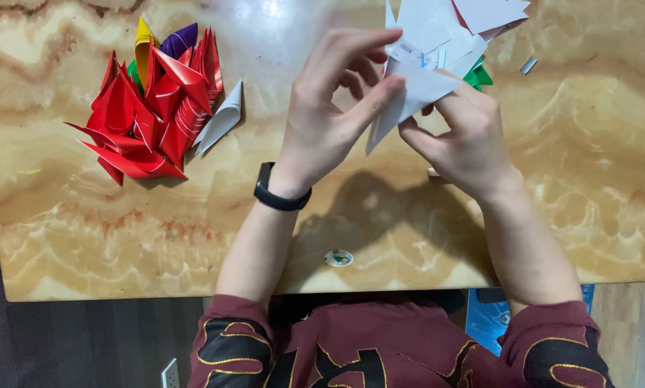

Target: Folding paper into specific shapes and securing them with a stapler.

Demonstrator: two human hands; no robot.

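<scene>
Both hands hold a white sheet of paper point(416, 93) above a marbled beige table point(85, 230). My left hand point(330, 108), with a black band on its wrist, pinches the paper's left fold between thumb and fingers. My right hand point(463, 140) grips the sheet from the right and underneath. The paper is partly folded into a pointed shape, its tip pointing down towards me.
A heap of folded red paper pieces point(146, 115) lies at the left, with a yellow, a purple and a white cone-like piece point(222, 118) beside it. A stack of white sheets point(466, 21) sits at the far edge. A small round sticker point(338, 257) lies near the front edge.
</scene>
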